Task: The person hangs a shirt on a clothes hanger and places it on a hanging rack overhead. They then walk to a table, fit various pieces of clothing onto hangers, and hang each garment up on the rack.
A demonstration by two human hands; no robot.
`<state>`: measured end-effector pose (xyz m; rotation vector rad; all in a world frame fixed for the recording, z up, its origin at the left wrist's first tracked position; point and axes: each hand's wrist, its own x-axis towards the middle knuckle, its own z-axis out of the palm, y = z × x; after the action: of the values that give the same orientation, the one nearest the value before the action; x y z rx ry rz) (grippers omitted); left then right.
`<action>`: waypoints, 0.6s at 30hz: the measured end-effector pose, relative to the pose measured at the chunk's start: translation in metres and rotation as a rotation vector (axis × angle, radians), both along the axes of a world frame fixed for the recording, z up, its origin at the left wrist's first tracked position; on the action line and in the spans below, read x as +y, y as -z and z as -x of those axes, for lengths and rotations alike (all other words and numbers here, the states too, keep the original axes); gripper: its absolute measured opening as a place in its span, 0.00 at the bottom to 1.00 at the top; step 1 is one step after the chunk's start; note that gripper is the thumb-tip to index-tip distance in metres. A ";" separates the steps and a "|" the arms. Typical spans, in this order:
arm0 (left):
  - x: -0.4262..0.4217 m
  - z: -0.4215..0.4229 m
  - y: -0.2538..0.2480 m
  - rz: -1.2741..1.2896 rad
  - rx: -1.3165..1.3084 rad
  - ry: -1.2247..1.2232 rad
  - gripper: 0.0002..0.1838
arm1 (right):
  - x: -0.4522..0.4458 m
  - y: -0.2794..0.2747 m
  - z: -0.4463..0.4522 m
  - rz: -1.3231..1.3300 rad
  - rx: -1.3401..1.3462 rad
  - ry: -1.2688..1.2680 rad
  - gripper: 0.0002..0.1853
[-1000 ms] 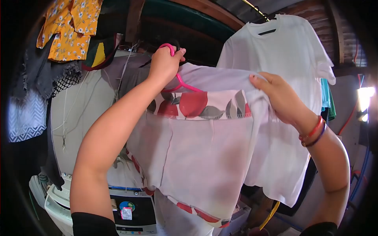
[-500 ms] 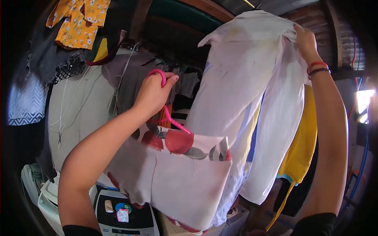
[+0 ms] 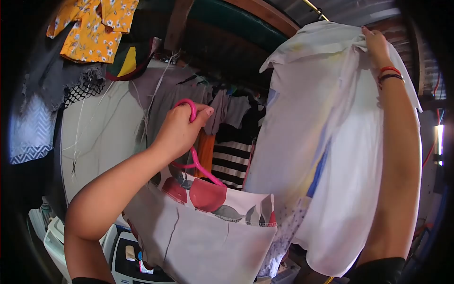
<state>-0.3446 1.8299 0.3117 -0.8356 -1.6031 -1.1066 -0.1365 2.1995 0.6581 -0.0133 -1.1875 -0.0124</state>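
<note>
My left hand [image 3: 178,131] is closed around the hook of a pink clothes hanger [image 3: 201,166]. From it hangs a pale garment [image 3: 208,248], apparently inside out, with a red and grey print showing along its top band. My right hand [image 3: 377,46], raised at upper right, grips a white collared shirt [image 3: 314,113] near its shoulder. The shirt drapes down beside the hanging garment, and its far side is out of sight. Blue and yellow cloth shows through a gap in the shirt's lower part.
Clothes hang at the back, among them a black-and-white striped one [image 3: 230,161]. Yellow floral shorts [image 3: 92,35] and a cap [image 3: 126,61] hang at upper left. A washing machine [image 3: 120,265] stands below, small items on its lid. A metal rod [image 3: 316,9] runs overhead.
My right hand has moved the shirt rightward, covering the yellow garment behind it. The hanger and its garment sit lower in view. More of the striped clothing shows.
</note>
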 end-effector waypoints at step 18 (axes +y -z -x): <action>0.061 -0.009 -0.142 -0.159 0.279 0.162 0.30 | -0.124 0.261 0.006 -0.278 -1.129 -0.290 0.21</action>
<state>-0.3353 1.8910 0.4539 -0.9796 -1.2180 -1.1574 -0.1429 2.0759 0.3973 0.4648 -2.2952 0.0801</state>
